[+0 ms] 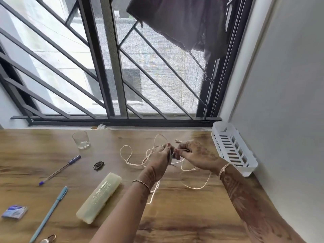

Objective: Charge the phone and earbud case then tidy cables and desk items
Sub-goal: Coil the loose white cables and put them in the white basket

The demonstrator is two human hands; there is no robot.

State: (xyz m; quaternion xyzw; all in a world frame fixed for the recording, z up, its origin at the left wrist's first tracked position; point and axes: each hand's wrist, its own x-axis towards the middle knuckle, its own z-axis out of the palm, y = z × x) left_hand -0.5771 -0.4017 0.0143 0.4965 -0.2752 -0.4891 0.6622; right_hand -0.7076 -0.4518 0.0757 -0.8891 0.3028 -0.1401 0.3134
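A long cream cable (129,160) lies in loose loops on the wooden desk (184,216), with one plug end (177,141) near the back. My left hand (162,156) and my right hand (194,155) meet above the loops in the middle of the desk. Between them sits a small grey object (171,157), mostly hidden by the fingers; both hands curl round it and the cable. I cannot tell what the grey object is. No phone shows in view.
A glass (81,139) stands at the back left. Two pens (59,170) (49,213), a dark clip (99,165), a pale long case (99,198) and a small blue packet (14,211) lie to the left. A white slotted basket (233,148) stands by the right wall.
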